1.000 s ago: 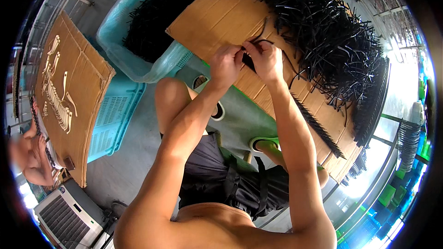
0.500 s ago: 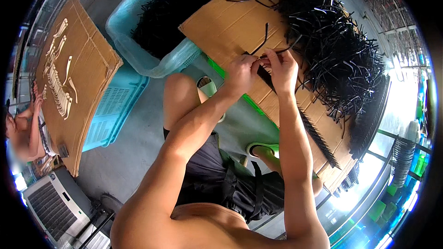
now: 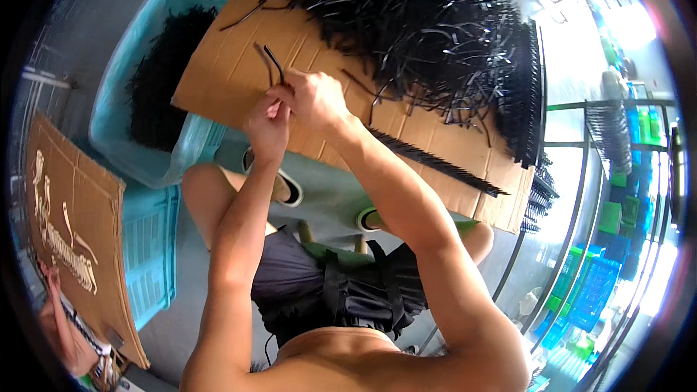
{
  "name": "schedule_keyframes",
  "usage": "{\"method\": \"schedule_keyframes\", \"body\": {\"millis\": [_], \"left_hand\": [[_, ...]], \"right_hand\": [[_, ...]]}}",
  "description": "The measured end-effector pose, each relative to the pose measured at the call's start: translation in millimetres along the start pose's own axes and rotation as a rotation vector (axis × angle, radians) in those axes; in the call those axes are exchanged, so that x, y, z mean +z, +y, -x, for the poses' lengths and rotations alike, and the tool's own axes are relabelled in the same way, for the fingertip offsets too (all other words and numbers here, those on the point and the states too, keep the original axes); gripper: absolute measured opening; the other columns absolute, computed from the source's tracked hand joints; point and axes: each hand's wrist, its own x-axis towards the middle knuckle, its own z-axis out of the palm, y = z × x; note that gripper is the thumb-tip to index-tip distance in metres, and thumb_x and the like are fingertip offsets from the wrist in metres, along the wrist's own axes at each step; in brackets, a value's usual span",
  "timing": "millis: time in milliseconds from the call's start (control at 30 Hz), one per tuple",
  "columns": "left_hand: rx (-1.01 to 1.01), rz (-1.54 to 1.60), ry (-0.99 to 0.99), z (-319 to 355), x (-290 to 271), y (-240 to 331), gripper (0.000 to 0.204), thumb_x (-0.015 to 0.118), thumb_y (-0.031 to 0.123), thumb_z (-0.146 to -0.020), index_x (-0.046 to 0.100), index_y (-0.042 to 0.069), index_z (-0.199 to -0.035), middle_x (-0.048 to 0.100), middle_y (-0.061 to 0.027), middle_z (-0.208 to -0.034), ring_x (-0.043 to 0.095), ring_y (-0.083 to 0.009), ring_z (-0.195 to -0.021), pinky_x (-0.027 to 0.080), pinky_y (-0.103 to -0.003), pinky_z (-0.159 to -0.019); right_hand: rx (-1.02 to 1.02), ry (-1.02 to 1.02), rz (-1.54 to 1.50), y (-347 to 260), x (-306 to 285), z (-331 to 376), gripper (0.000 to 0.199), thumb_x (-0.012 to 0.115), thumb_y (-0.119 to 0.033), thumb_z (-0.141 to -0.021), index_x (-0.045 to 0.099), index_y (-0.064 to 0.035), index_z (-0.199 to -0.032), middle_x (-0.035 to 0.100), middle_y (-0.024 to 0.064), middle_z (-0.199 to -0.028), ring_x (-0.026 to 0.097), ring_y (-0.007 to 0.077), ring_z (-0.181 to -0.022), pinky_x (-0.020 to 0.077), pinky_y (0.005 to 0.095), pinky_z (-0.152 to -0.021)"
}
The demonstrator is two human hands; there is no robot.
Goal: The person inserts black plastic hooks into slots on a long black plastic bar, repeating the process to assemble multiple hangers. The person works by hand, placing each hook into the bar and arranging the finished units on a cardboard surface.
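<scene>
My left hand point(image 3: 267, 127) and my right hand point(image 3: 319, 101) meet over the near left part of a cardboard sheet point(image 3: 218, 91), fingers pinched together. A thin, curved black eyeglass temple point(image 3: 274, 63) rises from between the fingertips; its lower end is hidden by them. A dark line beside it could be a second temple or a shadow; I cannot tell. Beyond my right hand lies a big tangled heap of black temples point(image 3: 428, 36). Along the sheet's near edge, right of my hands, runs a neat row of black temples point(image 3: 443, 163), partly behind my right forearm.
A blue plastic-lined crate point(image 3: 109, 101) with more black pieces stands at the left. Below it, another cardboard sheet point(image 3: 94, 203) on a blue crate point(image 3: 152, 247) bears white temples point(image 3: 72, 265); a person's arm point(image 3: 62, 312) reaches there. Metal shelving point(image 3: 584, 174) stands at the right.
The view has swung, so the table and heap appear farther left. My hands stay together; the temple near my right fingers no longer points off to the right.
</scene>
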Motion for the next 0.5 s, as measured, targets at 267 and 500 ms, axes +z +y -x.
{"method": "schedule_keyframes", "body": {"millis": [267, 500], "left_hand": [[-0.005, -0.244, -0.058, 16, 4, 29, 0.023, 0.071, 0.018, -0.086, 0.067, 0.0, -0.1, 0.071, -0.0132, -0.083, 0.068, -0.0195, -0.067, 0.053, -0.029, -0.063], [0.031, -0.226, -0.168, 3, 6, 27, 0.022, 0.071, 0.021, -0.087, 0.065, 0.0, -0.088, 0.069, -0.0112, -0.076, 0.066, -0.0199, -0.063, 0.049, -0.031, -0.057]], "right_hand": [[-0.081, -0.286, 0.363, 103, -54, 9, 0.032, 0.055, -0.007, -0.083, 0.066, -0.0122, -0.113, 0.06, 0.0168, -0.114, 0.065, 0.0324, -0.095, 0.0542, 0.0397, -0.082], [-0.569, -0.573, 0.933, 119, -70, 11, 0.022, 0.061, -0.012, -0.078, 0.071, -0.0061, -0.098, 0.053, 0.0058, -0.122, 0.055, 0.0216, -0.109, 0.0517, 0.0306, -0.087]]}}
